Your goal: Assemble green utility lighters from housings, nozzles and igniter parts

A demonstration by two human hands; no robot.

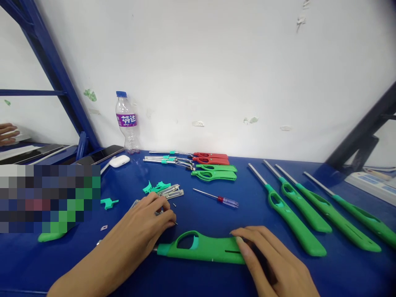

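Bottle (127,130) and phone (100,155) by a white wall (198,62)
The clear bottle stands upright, with a blue cap (121,94) and purple label (127,120); a white case (119,161) lies near the dark phone.

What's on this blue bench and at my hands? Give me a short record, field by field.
Left hand: curled by the tube end of the nearest green plastic lighter; grip unclear
Right hand: touching that lighter's handle end
Right side: four more green plastic lighters with metal tubes
Centre: screwdriver with clear purple handle
Beyond screwdriver: red plastic handle shells, green plastic handle shells
Against wall: clear plastic bottle with blue cap and purple label
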